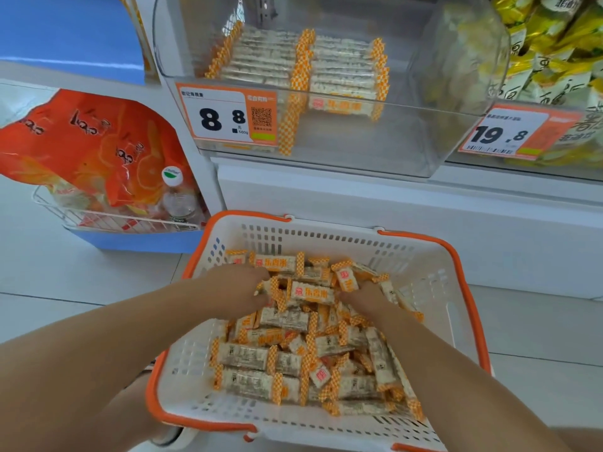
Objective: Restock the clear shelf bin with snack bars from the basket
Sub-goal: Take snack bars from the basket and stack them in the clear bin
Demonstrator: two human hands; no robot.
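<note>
Price tag [228,114] on the front of the clear shelf bin [326,141]: "8.8", "500g" beneath, QR code beside it. Price tag on the neighbouring bin [512,133]: "19.8". Snack bars [311,293] in the basket carry orange Chinese characters, not reliably legible.

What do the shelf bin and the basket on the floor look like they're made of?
Shelf bin: clear glossy rigid plastic, probably acrylic; the stacked bars show through and its walls catch glare. Basket: matte white moulded plastic with vent slots and an orange rim.
</note>
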